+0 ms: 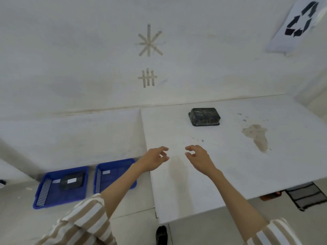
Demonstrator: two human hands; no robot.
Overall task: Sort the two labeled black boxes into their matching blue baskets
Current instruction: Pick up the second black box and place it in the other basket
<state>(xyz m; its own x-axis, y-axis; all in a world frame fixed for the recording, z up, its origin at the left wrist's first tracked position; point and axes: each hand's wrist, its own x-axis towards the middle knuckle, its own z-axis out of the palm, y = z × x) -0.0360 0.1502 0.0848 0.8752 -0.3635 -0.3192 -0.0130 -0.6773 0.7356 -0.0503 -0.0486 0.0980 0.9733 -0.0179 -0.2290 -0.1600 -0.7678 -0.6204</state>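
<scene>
One black box (204, 116) lies upside down near the far edge of the white table (230, 165). A second black box (71, 181) with a white label rests inside the left blue basket (53, 197) on the floor. Beside it, the right blue basket (116, 169) carries a small white label and holds no box; my left forearm covers part of it. My left hand (154, 159) and my right hand (198, 157) hover over the table's near-left part, fingers loosely curled and apart, holding nothing. Both are well short of the box on the table.
A brownish stain (257, 137) marks the table at the right. A wall with tape marks rises behind the table, and a recycling sign (299, 23) hangs at the upper right. A black rack (306, 196) sits under the table's right side. My shoe (161, 235) shows at the bottom.
</scene>
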